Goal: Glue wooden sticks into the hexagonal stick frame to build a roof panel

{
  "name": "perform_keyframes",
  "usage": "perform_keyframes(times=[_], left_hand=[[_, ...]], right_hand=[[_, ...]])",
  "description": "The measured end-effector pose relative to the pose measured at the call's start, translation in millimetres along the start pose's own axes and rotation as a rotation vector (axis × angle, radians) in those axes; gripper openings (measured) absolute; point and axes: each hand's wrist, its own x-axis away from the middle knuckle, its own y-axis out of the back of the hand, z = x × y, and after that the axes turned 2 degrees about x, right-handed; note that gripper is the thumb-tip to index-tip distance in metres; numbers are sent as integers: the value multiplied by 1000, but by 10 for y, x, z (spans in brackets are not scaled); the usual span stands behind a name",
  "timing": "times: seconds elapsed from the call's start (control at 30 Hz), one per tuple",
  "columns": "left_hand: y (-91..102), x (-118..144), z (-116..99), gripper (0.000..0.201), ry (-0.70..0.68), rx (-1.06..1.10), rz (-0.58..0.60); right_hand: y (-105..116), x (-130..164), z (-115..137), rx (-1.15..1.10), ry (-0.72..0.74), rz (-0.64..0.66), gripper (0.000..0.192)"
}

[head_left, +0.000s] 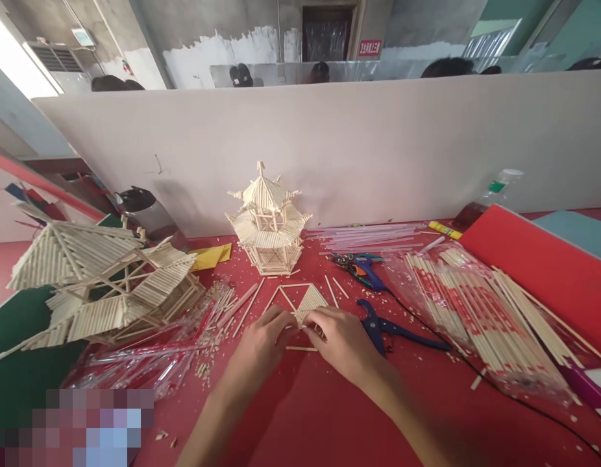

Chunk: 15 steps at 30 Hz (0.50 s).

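— How many stick models do we count?
— Two: a small pagoda [268,220] and a big roof [100,285].
— And tools?
— We see one glue gun [359,267] and one cutter [383,326].
— Hands?
— Two, a left hand [261,347] and a right hand [342,344], on one flat panel [307,303].
— Bottles?
— One bottle [490,194]. Loose sticks are too many for us to count.

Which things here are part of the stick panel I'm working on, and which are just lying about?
In hand:
- left hand and right hand, both on the pale triangular wooden-stick panel
- loose thin wooden sticks beside it

Lying about:
- small finished stick pagoda
- large stick roof model
- blue-handled cutters
- blue glue gun
- bagged chopsticks
- clear plastic bottle
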Motion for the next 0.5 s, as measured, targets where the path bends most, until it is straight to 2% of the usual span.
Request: perform_keyframes(times=[0.17, 0.3, 0.5], left_hand=[[-82, 41, 102, 20, 45, -37, -1], [-128, 58, 169, 19, 37, -109, 20], [-233, 61, 142, 21, 54, -154, 22]], right_hand=[[-19, 7, -39, 3, -19, 59, 10], [31, 29, -92, 8, -49, 74, 24], [71, 28, -161, 22, -81, 90, 26]])
